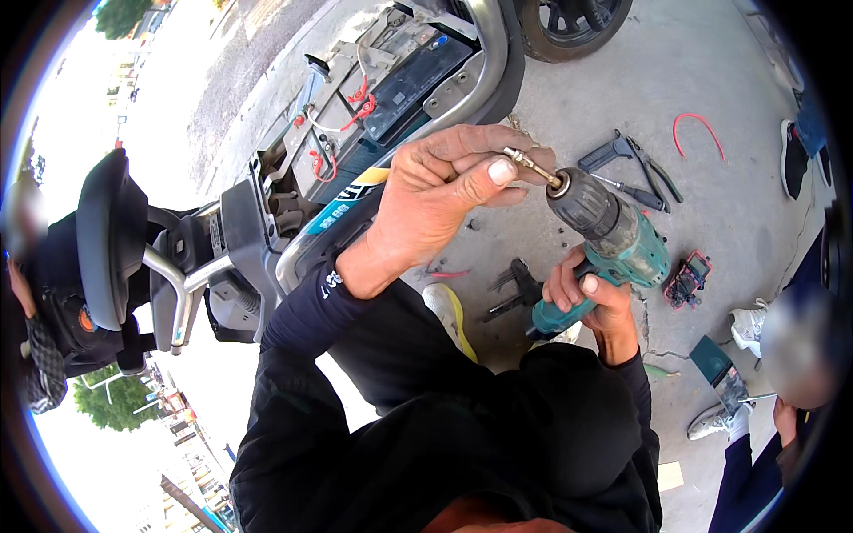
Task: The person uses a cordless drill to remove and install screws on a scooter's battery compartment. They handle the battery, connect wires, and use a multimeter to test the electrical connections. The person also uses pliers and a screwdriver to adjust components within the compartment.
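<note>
A teal and black cordless drill point(633, 253) is in my right hand point(593, 293), the fingers wrapped round its grip. Its black chuck point(582, 202) points up and to the left. My left hand point(425, 188) pinches a slim metal bit point(530, 165) between thumb and fingers. The bit's brass-coloured end meets the mouth of the chuck; how deep it sits inside I cannot tell. Beyond my left hand stands a vehicle's open frame point(490, 53), with a dark battery point(418, 89) and red-ended wires point(360, 111) in it.
On the concrete to the right lie pliers point(659, 173), a screwdriver point(635, 191), a red wire point(699, 116) and a red multimeter point(689, 279). A folding hex key set point(524, 284) lies near my shoe point(450, 313). Other people are at the right and left edges.
</note>
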Demonstrator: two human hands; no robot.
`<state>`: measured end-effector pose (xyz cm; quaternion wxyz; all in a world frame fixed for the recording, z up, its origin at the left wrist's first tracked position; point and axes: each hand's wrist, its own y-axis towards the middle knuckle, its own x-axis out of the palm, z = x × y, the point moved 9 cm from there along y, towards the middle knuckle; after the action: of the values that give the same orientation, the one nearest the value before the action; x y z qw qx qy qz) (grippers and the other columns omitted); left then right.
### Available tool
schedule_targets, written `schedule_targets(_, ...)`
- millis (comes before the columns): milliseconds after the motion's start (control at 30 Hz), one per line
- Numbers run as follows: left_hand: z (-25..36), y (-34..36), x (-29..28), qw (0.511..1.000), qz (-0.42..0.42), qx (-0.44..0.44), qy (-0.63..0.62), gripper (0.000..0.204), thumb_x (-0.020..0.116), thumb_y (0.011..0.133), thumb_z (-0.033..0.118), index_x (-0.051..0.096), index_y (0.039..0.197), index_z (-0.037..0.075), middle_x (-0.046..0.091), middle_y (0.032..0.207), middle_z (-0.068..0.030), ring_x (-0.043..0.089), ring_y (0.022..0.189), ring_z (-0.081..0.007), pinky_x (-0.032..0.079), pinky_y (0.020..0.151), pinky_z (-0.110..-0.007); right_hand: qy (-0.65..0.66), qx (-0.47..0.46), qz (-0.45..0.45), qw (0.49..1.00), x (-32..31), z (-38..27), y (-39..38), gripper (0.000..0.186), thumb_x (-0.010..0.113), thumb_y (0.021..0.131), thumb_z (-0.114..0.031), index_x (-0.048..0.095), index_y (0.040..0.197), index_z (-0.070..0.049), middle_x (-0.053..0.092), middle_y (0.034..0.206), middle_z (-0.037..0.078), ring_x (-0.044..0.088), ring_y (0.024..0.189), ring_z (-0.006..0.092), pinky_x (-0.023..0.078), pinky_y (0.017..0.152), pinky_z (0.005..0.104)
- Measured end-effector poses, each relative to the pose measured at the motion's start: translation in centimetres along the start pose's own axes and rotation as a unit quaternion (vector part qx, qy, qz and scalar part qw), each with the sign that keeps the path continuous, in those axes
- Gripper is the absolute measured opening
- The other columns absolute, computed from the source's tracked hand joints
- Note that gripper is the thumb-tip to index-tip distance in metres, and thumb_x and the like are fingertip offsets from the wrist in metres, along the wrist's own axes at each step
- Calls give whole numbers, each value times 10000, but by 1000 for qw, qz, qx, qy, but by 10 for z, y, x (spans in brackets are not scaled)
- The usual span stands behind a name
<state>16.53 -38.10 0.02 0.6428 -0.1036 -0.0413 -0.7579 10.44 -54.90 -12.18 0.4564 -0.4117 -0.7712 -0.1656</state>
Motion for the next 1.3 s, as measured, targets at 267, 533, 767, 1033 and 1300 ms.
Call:
schedule_targets(267, -30, 9, 23, 995, -71, -45, 48, 349, 726, 953, 107, 642, 1263, -30, 720, 1175, -234, 714, 1111, -291, 630, 895, -344, 187, 47, -93, 977, -30, 30, -10, 384, 771, 839, -248, 607, 1101, -20, 547, 666, 18, 584, 599, 176, 526, 679, 406)
schedule_targets(533, -138, 41, 28, 964, -122, -205, 120, 411, 652, 1023, 253, 625, 1314, -36, 723, 1116, -176, 706, 1040, -244, 578, 813, -343, 225, -8, -149, 963, -72, 24, -37, 398, 761, 835, -241, 648, 1123, 8, 556, 656, 21, 580, 584, 185, 522, 684, 407)
schedule_targets(767, -384, 85, 109, 887, -84, -333, 309, 431, 743, 941, 379, 720, 1071, -31, 744, 876, -106, 705, 760, -144, 569, 670, -326, 151, -161, -205, 954, -133, -65, -108, 406, 739, 814, -195, 685, 1193, -60, 652, 653, -14, 671, 626, 162, 565, 750, 379)
schedule_targets(1033, -421, 106, 163, 844, 97, -248, 465, 421, 845, 798, 345, 733, 1002, -6, 745, 918, -251, 728, 945, -424, 578, 809, -479, 97, -276, -42, 955, -175, -124, -211, 316, 758, 774, -171, 693, 1059, -50, 650, 623, 9, 672, 587, 179, 571, 718, 389)
schedule_targets(1300, -332, 91, 156, 942, -15, -85, 325, 234, 645, 969, 171, 723, 1131, 20, 725, 947, -160, 676, 802, -245, 540, 742, -399, 125, -231, -48, 964, -172, -97, -163, 296, 781, 814, -185, 682, 1067, -67, 617, 597, 4, 634, 530, 178, 579, 681, 395)
